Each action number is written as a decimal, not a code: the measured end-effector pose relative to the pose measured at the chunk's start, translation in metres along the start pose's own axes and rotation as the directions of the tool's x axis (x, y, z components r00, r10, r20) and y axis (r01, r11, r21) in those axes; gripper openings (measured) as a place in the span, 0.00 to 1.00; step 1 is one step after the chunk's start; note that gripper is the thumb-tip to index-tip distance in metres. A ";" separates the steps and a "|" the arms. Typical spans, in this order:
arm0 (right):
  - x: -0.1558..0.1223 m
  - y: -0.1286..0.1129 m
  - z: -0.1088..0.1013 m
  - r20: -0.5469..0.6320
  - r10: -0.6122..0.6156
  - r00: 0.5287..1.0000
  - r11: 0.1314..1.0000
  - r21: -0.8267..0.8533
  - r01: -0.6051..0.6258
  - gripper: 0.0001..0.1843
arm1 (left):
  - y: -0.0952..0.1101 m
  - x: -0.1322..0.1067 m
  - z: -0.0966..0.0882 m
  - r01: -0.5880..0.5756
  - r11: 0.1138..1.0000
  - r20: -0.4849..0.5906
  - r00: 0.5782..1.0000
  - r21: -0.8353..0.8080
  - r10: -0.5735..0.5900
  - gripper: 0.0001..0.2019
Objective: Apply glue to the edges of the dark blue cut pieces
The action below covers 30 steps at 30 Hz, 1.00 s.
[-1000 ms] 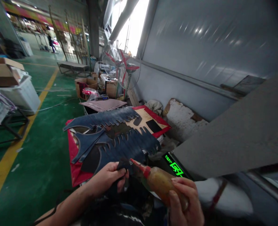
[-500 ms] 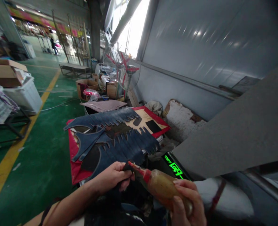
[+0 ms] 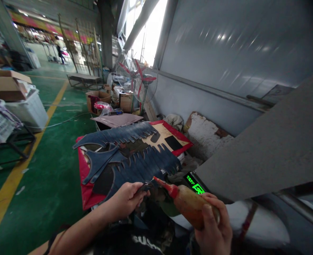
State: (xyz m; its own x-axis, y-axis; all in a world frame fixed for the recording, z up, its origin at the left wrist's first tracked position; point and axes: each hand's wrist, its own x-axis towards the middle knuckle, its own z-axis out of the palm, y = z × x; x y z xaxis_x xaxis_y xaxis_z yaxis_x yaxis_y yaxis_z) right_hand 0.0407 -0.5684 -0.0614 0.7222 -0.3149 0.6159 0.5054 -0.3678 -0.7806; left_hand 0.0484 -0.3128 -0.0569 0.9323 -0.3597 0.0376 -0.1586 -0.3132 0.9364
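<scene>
My right hand [image 3: 216, 225] is wrapped around a yellowish squeeze bottle [image 3: 192, 205] with a red collar and a long red nozzle. The bottle lies tilted, its nozzle pointing up and left. My left hand [image 3: 129, 200] is closed in a pinch on a small dark piece of material [image 3: 145, 186], just left of the nozzle tip. Whether tip and piece touch, I cannot tell. Beyond my hands, dark blue cut pieces [image 3: 145, 164] lie overlapped in rows on a red-edged board [image 3: 86, 189].
A small device with a green lit display [image 3: 196, 184] stands behind the bottle. A grey slanted surface [image 3: 265, 148] rises at the right. Farther back are a fan with red blades [image 3: 143, 78] and cardboard boxes [image 3: 126, 102]. White crates [image 3: 30, 109] stand at the left.
The bottle has shifted right with my right hand, and its nozzle has come away from the dark piece's near side and risen slightly. My left hand stays nearly in place, still pinching the piece.
</scene>
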 end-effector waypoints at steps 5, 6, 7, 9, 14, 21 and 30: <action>0.006 0.008 -0.005 0.093 0.181 0.979 0.980 0.062 -0.187 0.13 | -0.012 0.003 -0.005 -0.322 0.668 -0.064 0.872 0.671 0.485 0.14; 0.006 0.010 -0.005 0.118 0.193 0.974 0.978 0.059 -0.201 0.13 | -0.014 0.003 -0.006 -0.320 0.601 -0.053 0.853 0.733 0.519 0.15; 0.006 0.012 -0.005 0.146 0.196 0.970 0.977 0.050 -0.205 0.13 | -0.015 0.004 -0.008 -0.306 0.548 -0.048 0.841 0.778 0.538 0.15; 0.005 0.016 -0.005 0.201 0.186 0.962 0.979 0.045 -0.198 0.12 | -0.018 0.004 -0.009 -0.273 0.483 -0.050 0.830 0.832 0.556 0.15; -0.002 0.027 -0.005 0.344 0.191 0.920 0.958 0.138 -0.250 0.08 | -0.025 0.005 -0.011 -0.249 0.428 -0.048 0.818 0.869 0.574 0.15; 0.003 0.032 0.003 0.220 0.247 0.944 0.957 0.097 -0.273 0.11 | -0.025 0.005 -0.013 -0.244 0.385 -0.054 0.782 0.890 0.621 0.15; -0.002 0.038 0.007 0.226 0.270 0.936 0.951 0.089 -0.296 0.12 | -0.028 0.004 -0.010 -0.259 0.368 -0.029 0.783 0.893 0.621 0.14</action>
State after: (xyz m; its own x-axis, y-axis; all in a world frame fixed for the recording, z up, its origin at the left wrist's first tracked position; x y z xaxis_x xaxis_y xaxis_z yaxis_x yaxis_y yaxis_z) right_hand 0.0615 -0.5756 -0.0931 0.9192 -0.1965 0.3413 0.3086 -0.1789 -0.9342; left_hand 0.0598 -0.2967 -0.0796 0.6410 -0.4507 0.6213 -0.5897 -0.8073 0.0228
